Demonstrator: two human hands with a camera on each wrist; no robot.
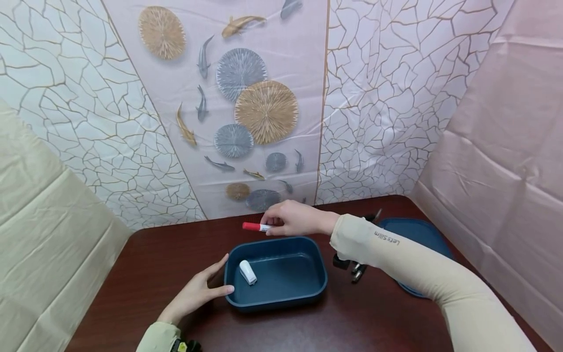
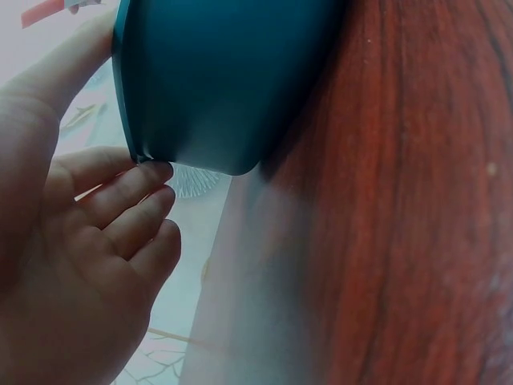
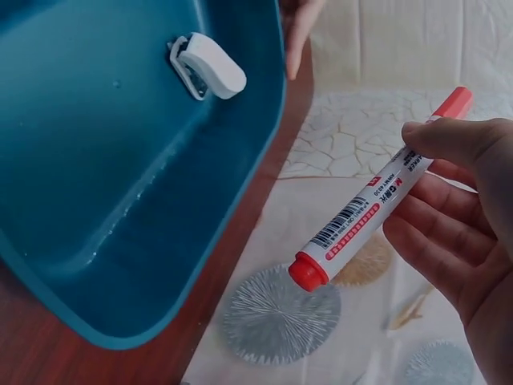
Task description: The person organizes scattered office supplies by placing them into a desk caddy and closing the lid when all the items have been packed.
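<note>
My right hand (image 1: 293, 218) pinches a red-and-white marker (image 3: 361, 208) between thumb and fingers, above the far rim of a blue bin (image 1: 281, 299). The marker lies nearly level, its red end pointing left in the head view. My left hand (image 1: 200, 292) holds the bin's left end, thumb at the rim and fingertips at the corner (image 2: 112, 208). Inside the bin, near its left wall, lies a small white stapler (image 1: 248, 272), also seen in the right wrist view (image 3: 210, 66).
Right of the bin, a black object (image 1: 340, 261) and dark slim items with shiny ends (image 1: 358, 273) lie partly under my right forearm. A flat blue lid (image 1: 413, 232) lies farther right, partly hidden by the sleeve. Patterned cloth (image 1: 264, 171) hangs behind the brown table (image 1: 176, 244).
</note>
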